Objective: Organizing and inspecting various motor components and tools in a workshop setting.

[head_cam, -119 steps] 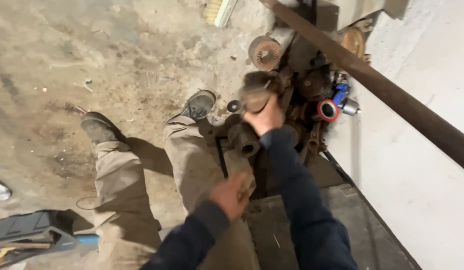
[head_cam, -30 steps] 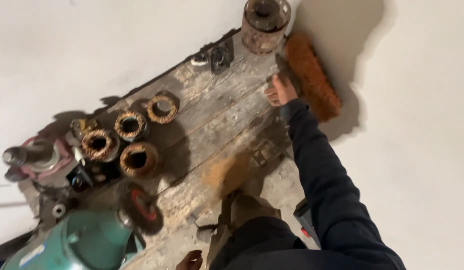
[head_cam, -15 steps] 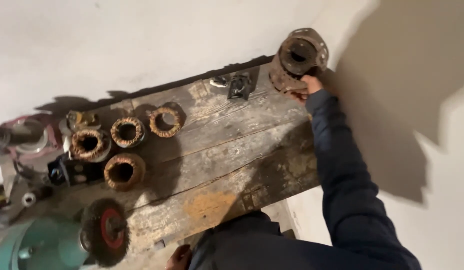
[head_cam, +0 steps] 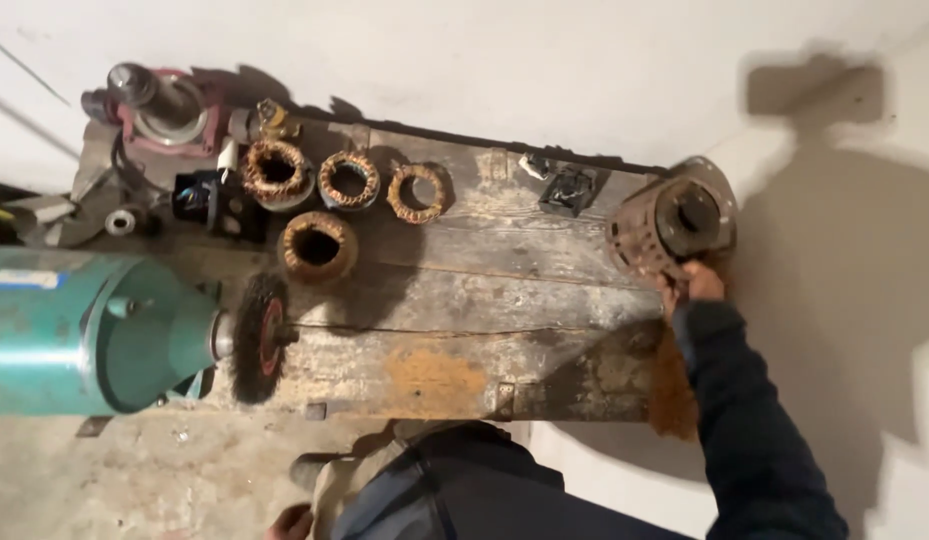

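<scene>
My right hand (head_cam: 696, 282) grips the lower edge of a rusty round motor housing (head_cam: 674, 225) that sits tilted at the right end of a worn wooden bench (head_cam: 504, 300). My dark blue sleeve (head_cam: 744, 420) runs down to the lower right. Only a bit of my left hand (head_cam: 289, 522) shows at the bottom edge, beside my knee, and its fingers are hidden. Several copper-wound stator rings (head_cam: 317, 246) lie on the bench's left half.
A green bench grinder (head_cam: 84, 330) with a wire wheel (head_cam: 256, 338) stands at the left. A motor part with a shaft (head_cam: 159, 100) sits at the far left corner. A small black part (head_cam: 568, 190) lies near the housing. Orange brush bristles (head_cam: 672, 385) hang off the bench's right end.
My right hand went from beside the brush to the rusty housing and stays closed on its edge. The view has swung left, showing more of the grinder.
</scene>
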